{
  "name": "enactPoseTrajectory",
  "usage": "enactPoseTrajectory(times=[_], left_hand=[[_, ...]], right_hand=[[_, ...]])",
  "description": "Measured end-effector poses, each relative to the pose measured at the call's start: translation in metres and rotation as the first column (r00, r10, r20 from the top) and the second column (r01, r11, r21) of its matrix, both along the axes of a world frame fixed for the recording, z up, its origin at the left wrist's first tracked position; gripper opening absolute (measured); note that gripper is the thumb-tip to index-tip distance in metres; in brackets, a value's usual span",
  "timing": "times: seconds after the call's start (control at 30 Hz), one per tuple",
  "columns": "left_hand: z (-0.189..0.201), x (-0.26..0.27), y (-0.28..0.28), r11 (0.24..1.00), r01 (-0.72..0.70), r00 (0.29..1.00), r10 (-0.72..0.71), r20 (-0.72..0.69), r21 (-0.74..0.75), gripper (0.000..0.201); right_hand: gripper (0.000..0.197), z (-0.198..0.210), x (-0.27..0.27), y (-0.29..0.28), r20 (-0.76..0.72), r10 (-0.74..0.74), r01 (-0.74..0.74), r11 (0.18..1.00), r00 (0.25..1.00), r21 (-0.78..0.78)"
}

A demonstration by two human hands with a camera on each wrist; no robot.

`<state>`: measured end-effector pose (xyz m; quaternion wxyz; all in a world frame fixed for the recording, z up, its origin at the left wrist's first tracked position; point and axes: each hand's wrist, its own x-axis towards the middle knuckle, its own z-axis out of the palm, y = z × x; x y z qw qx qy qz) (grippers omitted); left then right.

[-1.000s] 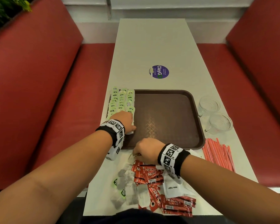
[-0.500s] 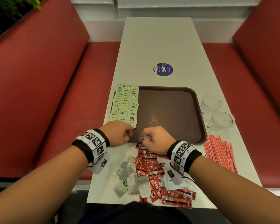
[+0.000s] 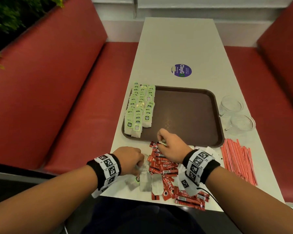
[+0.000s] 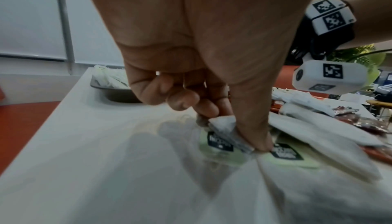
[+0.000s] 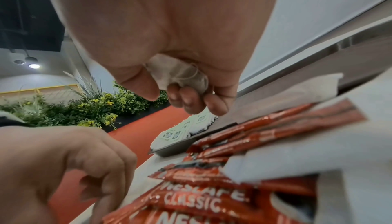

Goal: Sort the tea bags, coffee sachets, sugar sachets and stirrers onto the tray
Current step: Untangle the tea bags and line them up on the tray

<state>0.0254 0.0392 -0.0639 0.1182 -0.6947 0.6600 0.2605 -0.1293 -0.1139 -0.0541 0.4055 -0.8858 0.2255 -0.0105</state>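
Left hand pinches a loose tea bag from the desk pile, right hand clutches another above the coffee sachets just short of the tray; risk: tangled strings dragging neighbouring bags, or crumpled placement disturbing the tea-bag rows.

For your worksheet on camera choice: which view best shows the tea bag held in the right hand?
The right wrist view: the crumpled white paper tea bag with its string fills the right hand's curled fingers. The head view shows only a sliver; the left wrist view shows none.
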Motion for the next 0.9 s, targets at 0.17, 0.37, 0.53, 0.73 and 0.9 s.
enactPoseTrajectory(times=[0.17, 0.37, 0.53, 0.73, 0.9], left_hand=[[0.001, 0.004, -0.002, 0.999, 0.007, 0.997, -0.004, 0.081, -0.031, 0.022], [0.015, 0.021, -0.006, 0.995, -0.091, 0.993, 0.088, -0.078, -0.032, 0.019], [0.03, 0.032, -0.01, 0.944, -0.28, 0.923, 0.215, -0.318, -0.176, 0.014], [0.039, 0.029, -0.022, 0.901, -0.355, 0.867, 0.218, -0.448, -0.249, 0.012], [0.042, 0.03, -0.03, 0.898, -0.357, 0.872, 0.221, -0.438, -0.258, 0.007]], right_hand=[[0.017, 0.001, -0.003, 0.003, -0.042, 0.021, -0.021, 1.0, 0.999, 0.002], [0.018, 0.005, -0.005, -0.001, -0.084, 0.076, -0.081, 0.996, 0.994, -0.047], [0.03, 0.005, 0.0, -0.005, -0.032, 0.139, -0.141, 0.988, 0.99, -0.067], [0.03, 0.009, 0.012, -0.008, 0.11, 0.116, -0.102, 0.987, 0.987, -0.126], [0.013, 0.013, 0.015, -0.014, 0.141, 0.1, -0.087, 0.992, 0.985, -0.096]])
